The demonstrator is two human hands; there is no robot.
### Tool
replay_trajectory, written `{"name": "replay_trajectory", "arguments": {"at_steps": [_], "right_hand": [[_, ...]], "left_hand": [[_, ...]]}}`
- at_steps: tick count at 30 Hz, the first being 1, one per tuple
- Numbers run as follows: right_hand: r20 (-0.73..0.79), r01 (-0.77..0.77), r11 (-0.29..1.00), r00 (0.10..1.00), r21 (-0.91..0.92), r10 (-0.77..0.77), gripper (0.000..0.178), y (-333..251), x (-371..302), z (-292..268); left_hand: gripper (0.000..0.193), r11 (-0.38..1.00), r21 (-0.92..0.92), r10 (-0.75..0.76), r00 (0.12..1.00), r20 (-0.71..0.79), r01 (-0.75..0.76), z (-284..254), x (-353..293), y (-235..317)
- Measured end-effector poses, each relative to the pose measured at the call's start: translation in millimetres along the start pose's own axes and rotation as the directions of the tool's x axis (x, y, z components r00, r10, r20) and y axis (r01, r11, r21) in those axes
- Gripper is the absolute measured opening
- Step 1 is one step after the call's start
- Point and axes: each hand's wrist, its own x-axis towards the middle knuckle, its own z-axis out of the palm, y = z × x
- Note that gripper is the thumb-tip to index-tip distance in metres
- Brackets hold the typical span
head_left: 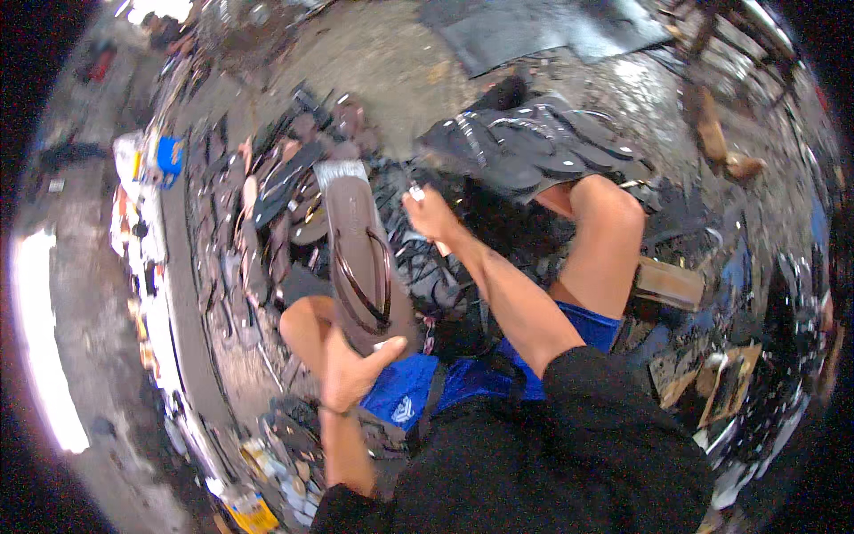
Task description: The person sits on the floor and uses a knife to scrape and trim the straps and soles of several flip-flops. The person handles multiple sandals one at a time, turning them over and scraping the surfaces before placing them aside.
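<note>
My left hand [351,367] grips a brown flip-flop [354,214] at its near end, the thumb lying over the sole. The sole stands up lengthwise away from me, with a shiny dark brown V-shaped strap [384,276] on it. Along the far end's edge runs a pale grey strip [341,169]. To the right of the flip-flop and apart from it, my right hand [431,216] is closed round a small tool with a pale handle [442,248]. A short shiny tip pokes out past the fingers; its kind is too blurred to tell.
Several dark flip-flops [534,138] lie in a row beyond my right knee. A heap of sandals and soles [298,191] spreads on the left. Dark scraps [436,276] cover the floor between my legs. A wooden block [670,283] sits at right, a dark sheet [543,31] far off.
</note>
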Motion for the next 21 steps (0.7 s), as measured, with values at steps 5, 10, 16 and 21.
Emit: {"name": "replay_trajectory", "arguments": {"at_steps": [5,10,16,21], "right_hand": [[-0.103,0.027,0.971,0.995,0.236,-0.002,0.040,-62.9,-93.6,-9.2],[-0.039,0.166,0.983,0.986,0.075,-0.164,0.034,-97.3,-188.2,-14.2],[0.233,0.280,0.941,0.944,-0.190,-0.234,0.026,-112.3,-288.1,-20.8],[0.290,0.186,0.970,0.948,-0.159,-0.135,0.031,-96.4,-325.9,-22.8]], "left_hand": [[0.050,0.888,0.449,0.370,0.733,-0.571,-0.098,-111.1,-71.3,25.8],[0.032,0.872,-0.380,-0.216,0.453,-0.865,-0.309,-126.6,-80.5,-9.0],[0.041,0.683,-0.730,-0.409,0.819,-0.403,-0.018,-71.1,-79.8,-39.7],[0.032,0.487,-0.868,-0.465,0.814,-0.347,-0.092,-51.7,-74.7,-40.7]]}}
